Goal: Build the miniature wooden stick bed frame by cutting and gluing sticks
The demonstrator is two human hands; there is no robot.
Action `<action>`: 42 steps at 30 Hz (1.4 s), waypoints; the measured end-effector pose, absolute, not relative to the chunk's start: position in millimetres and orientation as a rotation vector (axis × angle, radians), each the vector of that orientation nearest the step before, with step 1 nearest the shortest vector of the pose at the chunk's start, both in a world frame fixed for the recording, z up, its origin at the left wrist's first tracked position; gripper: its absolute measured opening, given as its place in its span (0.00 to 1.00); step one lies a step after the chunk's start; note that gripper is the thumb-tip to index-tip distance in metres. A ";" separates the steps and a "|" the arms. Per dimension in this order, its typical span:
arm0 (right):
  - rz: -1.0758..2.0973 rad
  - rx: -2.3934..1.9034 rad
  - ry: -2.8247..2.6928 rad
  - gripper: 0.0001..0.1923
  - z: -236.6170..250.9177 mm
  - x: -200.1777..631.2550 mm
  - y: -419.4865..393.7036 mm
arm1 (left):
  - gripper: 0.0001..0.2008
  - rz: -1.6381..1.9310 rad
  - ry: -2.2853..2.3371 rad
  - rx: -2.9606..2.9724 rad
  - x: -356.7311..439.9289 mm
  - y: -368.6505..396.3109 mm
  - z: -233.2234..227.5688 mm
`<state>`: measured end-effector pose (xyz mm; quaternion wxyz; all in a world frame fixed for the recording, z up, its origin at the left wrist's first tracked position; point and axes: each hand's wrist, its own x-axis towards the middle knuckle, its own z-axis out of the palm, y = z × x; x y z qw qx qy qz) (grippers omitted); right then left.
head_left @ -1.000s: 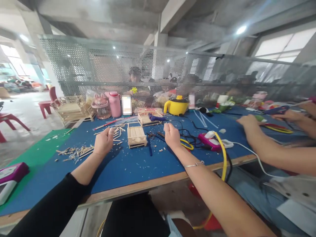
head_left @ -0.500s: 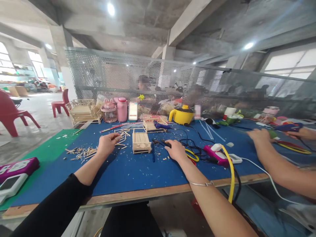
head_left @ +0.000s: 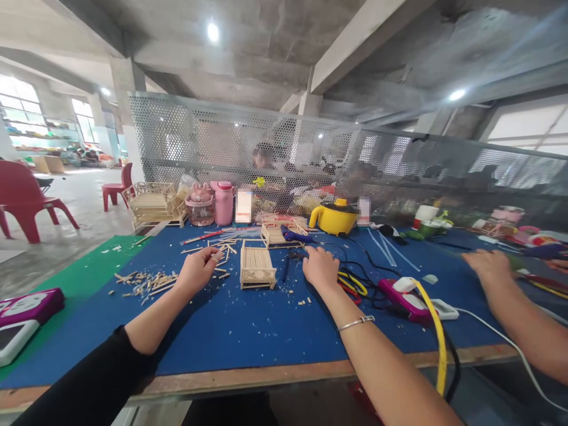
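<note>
My left hand (head_left: 197, 270) is over the blue tabletop with thumb and fingers pinched together, close to several loose thin wooden sticks (head_left: 227, 249). Whatever lies between its fingertips is too small to make out. My right hand (head_left: 321, 267) rests palm down, fingers loosely apart, nothing visible in it. Just left of its fingertips lie blue-handled pliers (head_left: 285, 267); a blue glue gun (head_left: 296, 236) is a little beyond. Between my hands stands a small bed-like frame of wooden sticks (head_left: 257, 266). A similar stick frame (head_left: 277, 234) sits behind it, partly covered by the glue gun.
Stick offcuts (head_left: 148, 281) lie at the left. Cables and a purple power strip (head_left: 406, 300) are to the right, near another person's hand (head_left: 490, 266). A yellow electric pot (head_left: 337, 218), a pink bottle (head_left: 222, 203) and a perforated metal screen (head_left: 199, 130) line the back.
My right hand has come off the pliers' handle, and its fingers are now just right of them. My left hand stays pinched near the sticks. The whole view has shifted slightly.
</note>
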<state>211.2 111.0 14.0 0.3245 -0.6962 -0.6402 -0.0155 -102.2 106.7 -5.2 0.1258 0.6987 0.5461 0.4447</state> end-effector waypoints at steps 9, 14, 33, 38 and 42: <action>0.573 -1.095 -1.928 0.33 7.6 171.5 86.0 | 0.15 1.296 1.497 2.040 -91.8 100.1 -3.2; 0.673 -0.988 -1.931 0.37 -1.6 168.4 88.8 | 0.14 1.301 1.465 2.060 -88.5 98.3 -2.6; 0.626 -0.995 -1.878 0.31 2.9 156.8 89.2 | 0.14 1.293 1.423 2.107 -88.1 97.7 -1.3; 0.672 -1.004 -1.897 0.31 3.6 156.2 90.8 | 0.14 1.286 1.417 2.110 -88.3 98.6 -2.3; 0.719 -1.010 -1.878 0.30 2.0 157.8 92.3 | 0.15 1.284 1.416 2.104 -88.2 98.1 -1.9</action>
